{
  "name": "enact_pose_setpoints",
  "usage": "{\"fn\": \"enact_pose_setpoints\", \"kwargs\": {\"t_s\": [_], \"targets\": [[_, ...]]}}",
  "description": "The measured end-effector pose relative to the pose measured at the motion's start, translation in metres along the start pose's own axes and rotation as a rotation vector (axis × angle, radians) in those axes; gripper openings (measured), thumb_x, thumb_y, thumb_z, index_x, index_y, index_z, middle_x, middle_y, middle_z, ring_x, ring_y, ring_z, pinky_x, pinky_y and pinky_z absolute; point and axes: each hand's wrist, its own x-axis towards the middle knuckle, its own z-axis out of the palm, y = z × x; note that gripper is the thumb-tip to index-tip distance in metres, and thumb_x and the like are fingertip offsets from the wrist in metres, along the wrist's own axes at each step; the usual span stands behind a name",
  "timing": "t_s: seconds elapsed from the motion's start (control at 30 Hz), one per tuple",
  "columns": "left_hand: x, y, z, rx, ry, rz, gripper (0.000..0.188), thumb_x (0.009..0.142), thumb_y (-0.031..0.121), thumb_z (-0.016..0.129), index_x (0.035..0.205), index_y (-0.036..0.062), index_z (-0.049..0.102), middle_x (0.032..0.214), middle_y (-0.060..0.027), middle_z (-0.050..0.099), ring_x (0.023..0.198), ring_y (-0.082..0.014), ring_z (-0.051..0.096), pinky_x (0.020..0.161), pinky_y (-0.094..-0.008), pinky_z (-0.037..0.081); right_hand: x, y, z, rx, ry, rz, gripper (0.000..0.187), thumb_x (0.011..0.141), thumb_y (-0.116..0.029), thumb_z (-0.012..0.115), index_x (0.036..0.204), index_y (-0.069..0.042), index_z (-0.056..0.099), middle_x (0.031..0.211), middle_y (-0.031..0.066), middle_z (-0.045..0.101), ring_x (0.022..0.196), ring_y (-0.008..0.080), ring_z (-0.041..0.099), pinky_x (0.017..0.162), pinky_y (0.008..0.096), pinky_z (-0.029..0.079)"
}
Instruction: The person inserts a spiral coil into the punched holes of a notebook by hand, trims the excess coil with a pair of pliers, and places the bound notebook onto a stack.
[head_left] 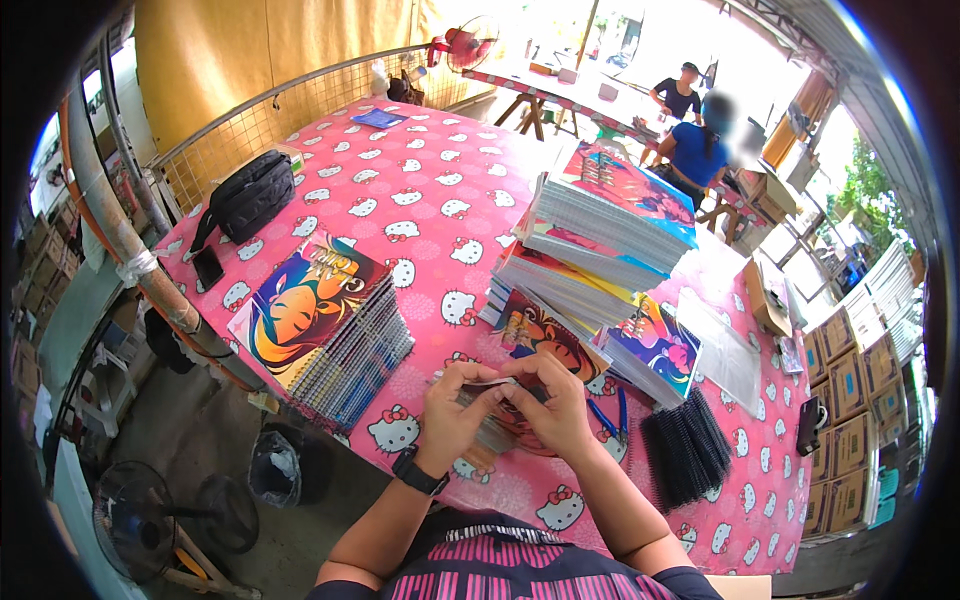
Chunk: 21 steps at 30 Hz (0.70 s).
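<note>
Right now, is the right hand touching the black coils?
Apart. The head view shows a plain gap: pink tablecloth and a blue tool lie between the right hand and the black coils.

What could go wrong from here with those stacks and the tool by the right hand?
The tall, uneven book stack could slide or topple if bumped. The shorter book stack sits close to the edge of the pink table, so a nudge might tip books off. The blue-handled tool and black coils might get swept aside by the right hand.
</note>
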Motion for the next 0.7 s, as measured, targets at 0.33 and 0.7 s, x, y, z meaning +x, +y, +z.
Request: {"fn": "enact_pose_setpoints", "kwargs": {"t_s": [0.33, 0.7], "targets": [[-0.008, 0.006, 0.001, -0.074, 0.004, -0.019, 0.023, 0.083, 0.004, 0.071, 0.101, 0.0029, 0.055, 0.094, -0.0054, 0.063, 0.088, -0.0123, 0.060, 0.081, -0.0270, 0.048, 0.000, -0.018, -0.009, -0.158, -0.065, -0.087, 0.028, 0.080, -0.008, 0.069, 0.108, -0.004, 0.067, 0.082, 0.0103, 0.064, 0.070, 0.0203, 0.063, 0.064, 0.0310, 0.051], [0.027, 0.075, -0.075, 0.512, 0.098, 0.328, 0.016, 0.085, 0.010, 0.064, 0.098, 0.0031, 0.063, 0.082, -0.0070, 0.062, 0.077, -0.0204, 0.061, 0.069, -0.0309, 0.048, 0.013, -0.005, -0.040, -0.041, 0.204, -0.103, 0.052, 0.082, -0.004, 0.067, 0.131, -0.004, 0.049, 0.116, 0.0124, 0.062, 0.104, 0.0203, 0.060, 0.087, 0.0335, 0.048]]}}
